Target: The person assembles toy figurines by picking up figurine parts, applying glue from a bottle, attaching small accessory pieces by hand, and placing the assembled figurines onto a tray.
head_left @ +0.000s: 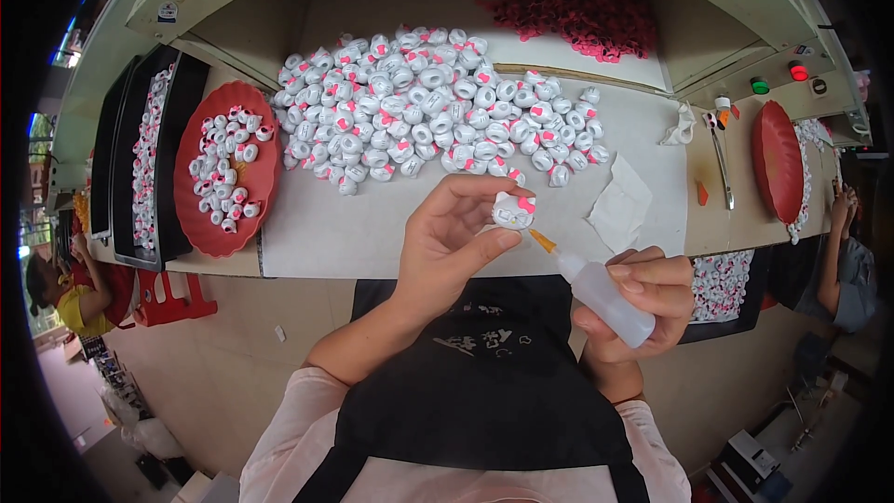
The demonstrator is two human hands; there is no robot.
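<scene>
While the left hand [447,242] pinches the small white figure with a pink bow [514,210] above the surface [372,224], the right hand [643,303], fingers wrapped around the squeeze bottle [601,293], should squeeze gently, keeping the orange nozzle [542,241] steady just beside the figure.

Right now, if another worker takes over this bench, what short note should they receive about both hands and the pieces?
Left hand: pinch grip on one small white plastic cat-head piece with a pink bow.
Right hand: holds the translucent squeeze bottle with an orange nozzle, tip just beside the piece.
Large pile of similar white pieces lies on the table; more sit on the red oval tray at left.
Done: one piece picked up.
Left: whether glue has touched it cannot be seen.
</scene>
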